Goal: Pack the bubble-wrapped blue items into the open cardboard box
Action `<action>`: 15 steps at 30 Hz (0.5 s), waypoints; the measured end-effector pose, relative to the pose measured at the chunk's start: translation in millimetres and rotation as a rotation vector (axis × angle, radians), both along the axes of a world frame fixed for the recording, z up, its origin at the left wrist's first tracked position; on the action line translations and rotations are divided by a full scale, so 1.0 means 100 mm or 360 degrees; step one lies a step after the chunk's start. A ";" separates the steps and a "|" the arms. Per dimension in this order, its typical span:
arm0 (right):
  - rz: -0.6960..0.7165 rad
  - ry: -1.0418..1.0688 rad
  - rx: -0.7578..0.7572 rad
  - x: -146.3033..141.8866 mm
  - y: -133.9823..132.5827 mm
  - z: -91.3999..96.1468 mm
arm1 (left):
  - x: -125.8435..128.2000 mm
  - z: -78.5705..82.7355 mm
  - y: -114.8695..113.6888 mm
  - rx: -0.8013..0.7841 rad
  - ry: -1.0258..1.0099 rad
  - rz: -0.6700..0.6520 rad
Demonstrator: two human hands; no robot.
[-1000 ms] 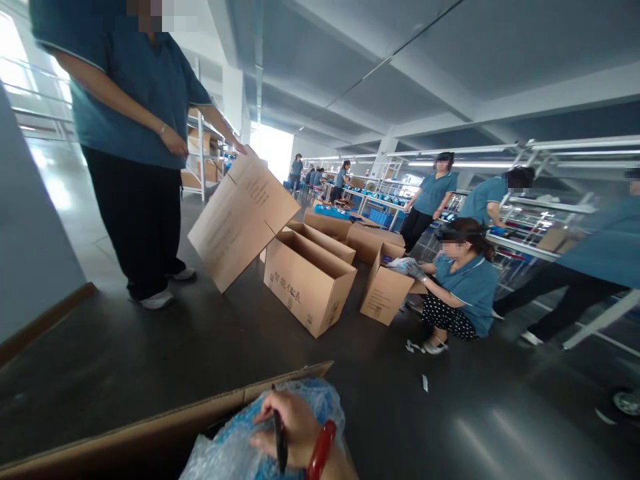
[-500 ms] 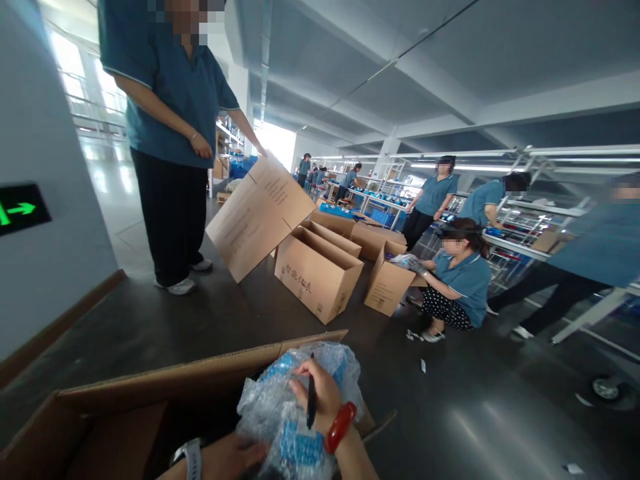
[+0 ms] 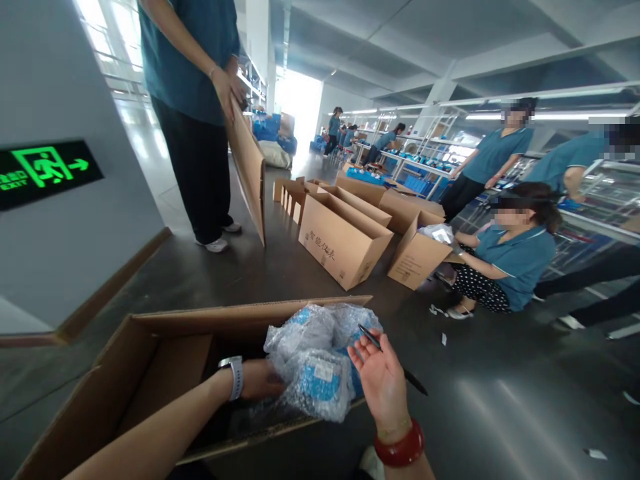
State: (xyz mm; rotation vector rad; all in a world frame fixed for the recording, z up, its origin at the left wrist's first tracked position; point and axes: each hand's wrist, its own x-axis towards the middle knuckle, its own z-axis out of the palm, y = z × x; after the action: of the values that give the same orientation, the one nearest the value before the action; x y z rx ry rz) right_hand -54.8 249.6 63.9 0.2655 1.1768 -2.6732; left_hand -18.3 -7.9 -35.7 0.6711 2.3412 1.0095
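Observation:
My right hand (image 3: pixel 383 380) is turned palm up, with a black pen (image 3: pixel 416 383) gripped in it. The pen runs across behind the hand, and its tip pokes out above the fingers. Beside that hand, several bubble-wrapped packages (image 3: pixel 320 380) with blue contents are heaped at the right end of an open cardboard box (image 3: pixel 170 363). A white label shows through the nearest wrap. My left hand (image 3: pixel 260 379), a watch on its wrist, reaches into the box against the left side of the packages. Its fingers are blurred and partly hidden by the wrap.
Open cartons (image 3: pixel 340 250) stand on the floor ahead. At left, a standing person (image 3: pixel 193 133) holds a cardboard sheet (image 3: pixel 247 167). A crouching person (image 3: pixel 517 257) handles a wrapped item at a smaller box (image 3: pixel 417 263). Paper scraps lie on the floor at right.
My right hand has moved off the bubble wrap to the right and turned palm up, still with the pen. The standing person's cardboard sheet has swung edge-on. The view has shifted.

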 end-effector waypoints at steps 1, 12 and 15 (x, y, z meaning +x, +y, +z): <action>0.0049 -0.0011 0.0006 0.05 -0.03 0.02 | -0.01 0.01 -0.02 -0.0098 0.0003 0.0009; 0.0461 0.0494 0.0096 0.74 -0.51 -0.01 | 0.07 0.22 -0.32 -0.0657 -0.0085 0.0457; 0.0553 0.0234 0.0036 0.79 -0.55 0.01 | 0.05 0.27 -0.42 -0.0641 -0.0038 0.0521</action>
State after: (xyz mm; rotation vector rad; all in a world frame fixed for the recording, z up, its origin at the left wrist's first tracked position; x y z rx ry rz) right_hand 24.2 194.7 65.1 -0.1255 1.1705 -2.4075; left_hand -12.9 -50.4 -8.6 0.1224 2.5765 0.6303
